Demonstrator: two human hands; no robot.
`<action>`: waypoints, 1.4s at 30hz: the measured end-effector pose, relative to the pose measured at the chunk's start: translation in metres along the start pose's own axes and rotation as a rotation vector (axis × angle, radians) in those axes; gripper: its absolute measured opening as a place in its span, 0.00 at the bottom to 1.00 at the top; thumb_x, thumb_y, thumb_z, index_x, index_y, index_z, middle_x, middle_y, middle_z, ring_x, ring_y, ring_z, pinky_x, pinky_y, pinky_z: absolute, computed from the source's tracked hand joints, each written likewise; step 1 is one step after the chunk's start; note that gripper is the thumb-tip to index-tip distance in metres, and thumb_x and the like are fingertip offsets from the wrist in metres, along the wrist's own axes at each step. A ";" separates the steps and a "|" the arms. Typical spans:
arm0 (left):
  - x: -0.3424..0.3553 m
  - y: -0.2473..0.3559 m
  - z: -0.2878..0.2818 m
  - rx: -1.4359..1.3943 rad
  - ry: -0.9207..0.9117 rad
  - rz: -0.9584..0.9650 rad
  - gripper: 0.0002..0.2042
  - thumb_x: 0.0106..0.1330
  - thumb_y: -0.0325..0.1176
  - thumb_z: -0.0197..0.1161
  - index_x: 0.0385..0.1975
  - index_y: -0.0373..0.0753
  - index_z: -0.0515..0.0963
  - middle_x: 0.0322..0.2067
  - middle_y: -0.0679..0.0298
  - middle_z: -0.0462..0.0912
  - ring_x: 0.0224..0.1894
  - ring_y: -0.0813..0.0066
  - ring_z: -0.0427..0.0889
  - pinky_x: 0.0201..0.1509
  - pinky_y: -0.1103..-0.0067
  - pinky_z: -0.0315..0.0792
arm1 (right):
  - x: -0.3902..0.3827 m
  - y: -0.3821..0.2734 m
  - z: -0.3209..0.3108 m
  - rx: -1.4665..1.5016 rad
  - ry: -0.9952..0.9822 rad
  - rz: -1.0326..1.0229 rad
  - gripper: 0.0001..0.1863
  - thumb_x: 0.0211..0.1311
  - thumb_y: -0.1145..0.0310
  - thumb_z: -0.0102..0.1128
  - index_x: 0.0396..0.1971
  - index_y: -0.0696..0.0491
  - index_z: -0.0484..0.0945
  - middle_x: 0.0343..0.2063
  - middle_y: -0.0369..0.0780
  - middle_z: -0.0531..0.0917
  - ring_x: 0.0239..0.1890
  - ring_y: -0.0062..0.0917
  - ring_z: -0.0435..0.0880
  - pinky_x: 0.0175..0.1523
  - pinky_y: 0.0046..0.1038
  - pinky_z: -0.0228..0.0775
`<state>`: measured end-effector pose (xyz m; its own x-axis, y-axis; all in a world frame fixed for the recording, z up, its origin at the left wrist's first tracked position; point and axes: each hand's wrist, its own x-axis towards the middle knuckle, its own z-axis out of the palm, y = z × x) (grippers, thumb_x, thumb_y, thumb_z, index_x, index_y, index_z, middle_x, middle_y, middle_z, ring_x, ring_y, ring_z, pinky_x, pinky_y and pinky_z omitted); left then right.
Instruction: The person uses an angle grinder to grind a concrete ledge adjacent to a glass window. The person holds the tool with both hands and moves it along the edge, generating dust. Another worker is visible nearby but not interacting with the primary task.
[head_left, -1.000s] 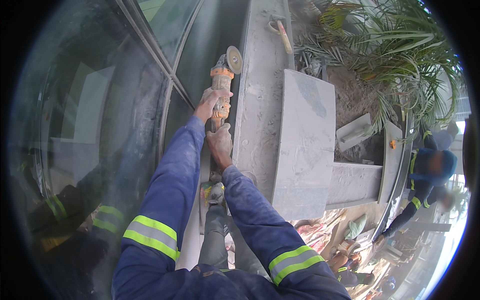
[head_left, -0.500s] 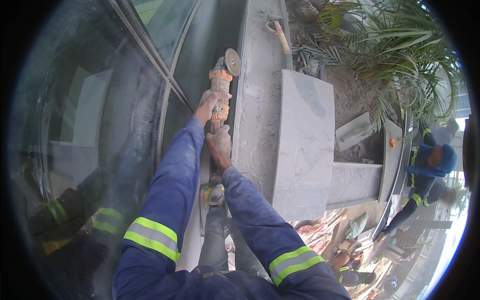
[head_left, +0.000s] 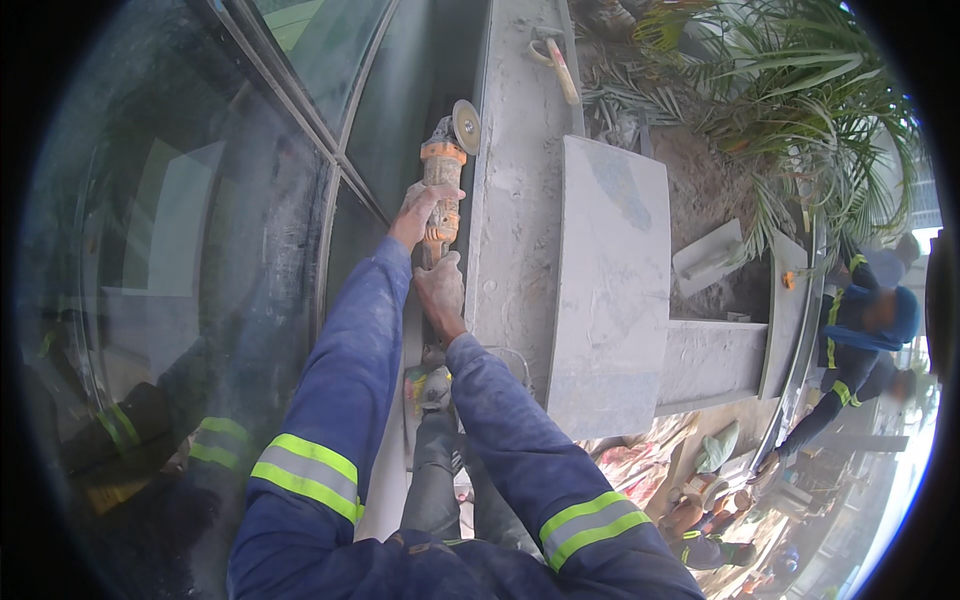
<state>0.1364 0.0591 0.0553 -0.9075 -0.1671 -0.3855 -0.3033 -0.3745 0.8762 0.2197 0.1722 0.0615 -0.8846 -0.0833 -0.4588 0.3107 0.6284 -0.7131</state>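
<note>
Both my hands are wrapped round a dusty orange angle grinder [head_left: 441, 180]. My left hand [head_left: 420, 212] is closed on the middle of its body, and my right hand [head_left: 440, 288] grips the rear end. At the far end is a round cutting disc [head_left: 466, 127], facing up beside the edge of a rough mortar-covered ledge [head_left: 515, 240]; I cannot tell whether it touches the ledge. A large grey slab [head_left: 610, 290] lies right of my hands, partly over the ledge.
Glass panes [head_left: 180, 250] in a metal frame stand close on the left. A wooden-handled hammer [head_left: 562, 72] lies on the far ledge. Palm fronds [head_left: 780, 90] hang over a planter with a loose slab piece [head_left: 708, 262]. Co-workers [head_left: 865, 325] are at the right.
My hands and the grinder stay nearly in place. At the right, a co-worker in a blue head covering has shifted slightly.
</note>
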 end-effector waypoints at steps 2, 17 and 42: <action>-0.005 0.001 0.003 0.007 -0.015 0.013 0.21 0.55 0.45 0.73 0.43 0.38 0.81 0.35 0.63 0.79 0.30 0.73 0.83 0.33 0.75 0.81 | -0.001 0.001 0.000 -0.002 0.006 0.009 0.25 0.59 0.63 0.67 0.47 0.62 0.65 0.40 0.66 0.84 0.47 0.63 0.86 0.56 0.54 0.77; 0.005 -0.020 -0.015 0.061 -0.035 0.076 0.21 0.57 0.48 0.71 0.42 0.38 0.82 0.37 0.64 0.80 0.36 0.74 0.83 0.40 0.75 0.79 | -0.004 0.001 0.003 0.018 0.014 -0.024 0.22 0.60 0.68 0.64 0.46 0.63 0.64 0.39 0.68 0.83 0.45 0.63 0.86 0.54 0.55 0.77; 0.018 -0.015 -0.008 0.076 -0.137 0.143 0.16 0.61 0.47 0.68 0.40 0.42 0.86 0.38 0.65 0.81 0.36 0.75 0.83 0.43 0.77 0.79 | 0.019 0.005 0.004 0.113 0.029 -0.028 0.25 0.60 0.71 0.65 0.50 0.68 0.64 0.40 0.70 0.83 0.45 0.62 0.87 0.55 0.51 0.79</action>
<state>0.1270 0.0550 0.0327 -0.9724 -0.0858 -0.2168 -0.1846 -0.2850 0.9406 0.2060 0.1709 0.0472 -0.9027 -0.0760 -0.4234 0.3215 0.5348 -0.7814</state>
